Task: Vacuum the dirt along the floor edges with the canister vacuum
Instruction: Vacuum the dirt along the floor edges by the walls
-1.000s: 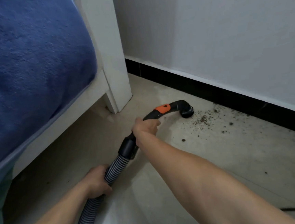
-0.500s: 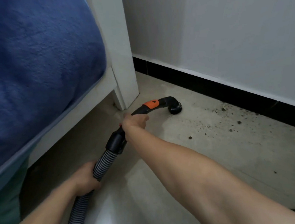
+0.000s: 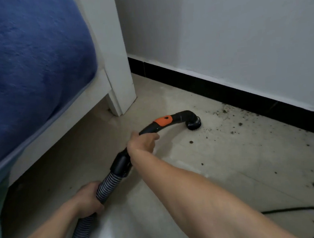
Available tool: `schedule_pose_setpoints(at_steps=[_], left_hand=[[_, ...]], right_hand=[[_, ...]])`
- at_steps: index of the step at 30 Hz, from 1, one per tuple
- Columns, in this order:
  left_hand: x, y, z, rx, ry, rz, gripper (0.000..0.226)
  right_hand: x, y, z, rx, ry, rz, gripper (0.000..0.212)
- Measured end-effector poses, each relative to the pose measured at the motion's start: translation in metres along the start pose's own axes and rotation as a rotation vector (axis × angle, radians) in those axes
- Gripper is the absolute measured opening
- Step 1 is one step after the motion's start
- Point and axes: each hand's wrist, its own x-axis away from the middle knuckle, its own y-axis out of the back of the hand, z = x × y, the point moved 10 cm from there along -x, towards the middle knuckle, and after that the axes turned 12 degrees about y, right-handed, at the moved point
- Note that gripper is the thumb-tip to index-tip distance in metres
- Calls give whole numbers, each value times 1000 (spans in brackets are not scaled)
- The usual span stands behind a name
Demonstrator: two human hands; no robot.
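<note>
Near the black skirting, nozzle sits just left of the dirt, my right hand gripping the handle, left hand clutching the hose; risk: hose drag could tip the nozzle, leaving crumbs along the edge.

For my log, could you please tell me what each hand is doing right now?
Left hand: grips the ribbed hose.
Right hand: grips the vacuum handle.
</note>
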Motion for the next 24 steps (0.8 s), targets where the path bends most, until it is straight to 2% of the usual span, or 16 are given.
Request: schedule_pose_setpoints(at_steps=[5, 9, 12, 16, 20, 24], left_hand=[[-10, -34, -81, -135, -173, 83, 50], [-13, -41, -103, -170, -196, 108, 55], [-13, -24, -81, -109, -152, 45, 57], [-3, 15, -24, 52, -62, -101, 56], [20, 48, 22, 260, -28, -311, 42], [26, 44, 74, 268, 101, -347, 37]], right_hand=[[-24, 89, -5, -14, -10, -187, 46], [-29, 121, -5, -45, -18, -242, 45], [-21, 94, 2, -49, -6, -181, 48], [1, 22, 15, -66, 2, -28, 48], [40, -48, 15, -98, -26, 131, 48], [77, -82, -5, -114, -55, 236, 51]])
